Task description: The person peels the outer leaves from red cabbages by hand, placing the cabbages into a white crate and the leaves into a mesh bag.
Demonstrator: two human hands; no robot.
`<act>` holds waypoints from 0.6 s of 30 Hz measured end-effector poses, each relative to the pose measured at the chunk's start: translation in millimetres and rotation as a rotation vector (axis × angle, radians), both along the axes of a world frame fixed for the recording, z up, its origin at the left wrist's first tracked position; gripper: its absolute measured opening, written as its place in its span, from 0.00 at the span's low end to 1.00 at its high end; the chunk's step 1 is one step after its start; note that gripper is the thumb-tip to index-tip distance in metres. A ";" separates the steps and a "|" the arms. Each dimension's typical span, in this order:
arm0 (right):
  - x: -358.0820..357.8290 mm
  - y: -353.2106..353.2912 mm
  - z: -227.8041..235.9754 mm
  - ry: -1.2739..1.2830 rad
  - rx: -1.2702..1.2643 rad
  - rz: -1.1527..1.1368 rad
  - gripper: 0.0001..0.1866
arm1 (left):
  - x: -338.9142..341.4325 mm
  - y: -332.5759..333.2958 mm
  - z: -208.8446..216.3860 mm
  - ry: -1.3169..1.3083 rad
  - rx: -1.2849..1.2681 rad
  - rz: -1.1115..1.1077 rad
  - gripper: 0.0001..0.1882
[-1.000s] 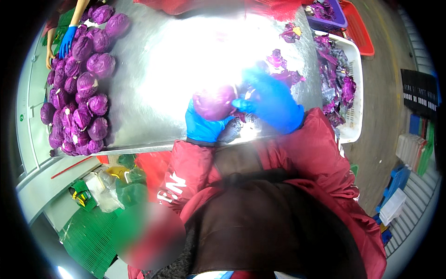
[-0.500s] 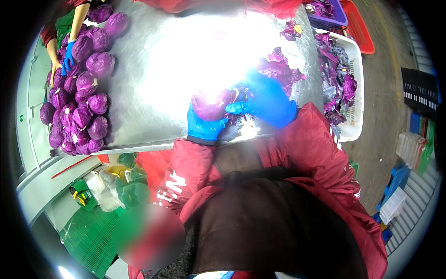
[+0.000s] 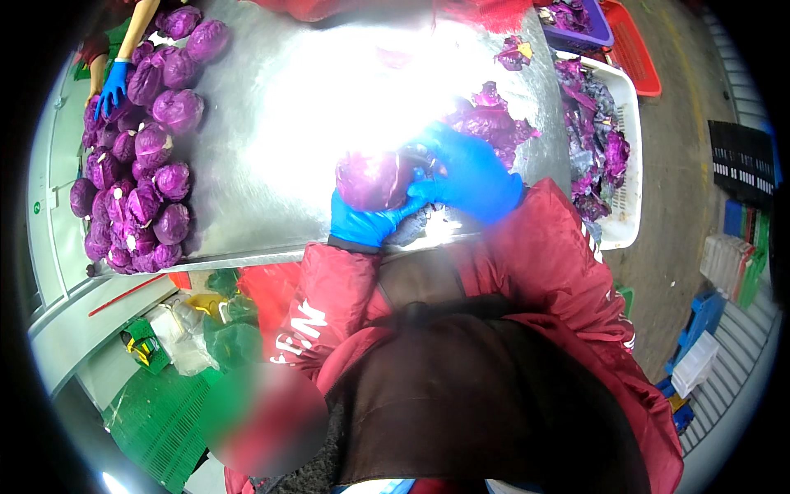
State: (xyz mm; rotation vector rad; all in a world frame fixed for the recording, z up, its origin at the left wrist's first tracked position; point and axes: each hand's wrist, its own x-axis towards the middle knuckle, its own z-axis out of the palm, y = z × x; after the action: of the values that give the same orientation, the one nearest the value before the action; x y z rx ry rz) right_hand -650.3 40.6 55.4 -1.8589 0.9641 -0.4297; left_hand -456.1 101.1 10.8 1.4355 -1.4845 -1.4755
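A round red cabbage [image 3: 370,183] rests in my left hand [image 3: 362,224], whose blue-gloved fingers cup it from below at the near edge of the metal table. My right hand [image 3: 477,177], also in a blue glove, is closed at the cabbage's right side. Something dark shows between its thumb and fingers, too glare-washed and small to name. Loose purple leaves [image 3: 492,123] lie on the table just beyond my right hand. More leaf scraps are partly hidden under both hands.
Red cabbages [image 3: 152,146] are heaped along the left of the metal table [image 3: 239,198]; a co-worker's blue-gloved hand [image 3: 113,86] reaches over them. To the right stand a white crate [image 3: 632,165] of leaves, a purple crate [image 3: 605,25] and a red one [image 3: 642,49]. Glare whitens the table's middle.
The cabbage has turned slightly and shifted a little left in my left hand. My right hand stays against its side. The co-worker's gloved hand has moved a little left.
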 end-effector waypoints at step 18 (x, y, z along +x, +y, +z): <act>13.8 30.4 -6.4 -0.217 0.022 -0.324 0.23 | -4.2 1.0 3.4 -0.388 -0.261 0.016 0.15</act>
State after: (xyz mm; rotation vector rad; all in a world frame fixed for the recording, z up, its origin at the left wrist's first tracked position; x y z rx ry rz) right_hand -636.6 71.1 49.0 -1.5993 1.1165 -0.7955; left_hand -460.3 102.1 14.1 1.6232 -1.8130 -0.9817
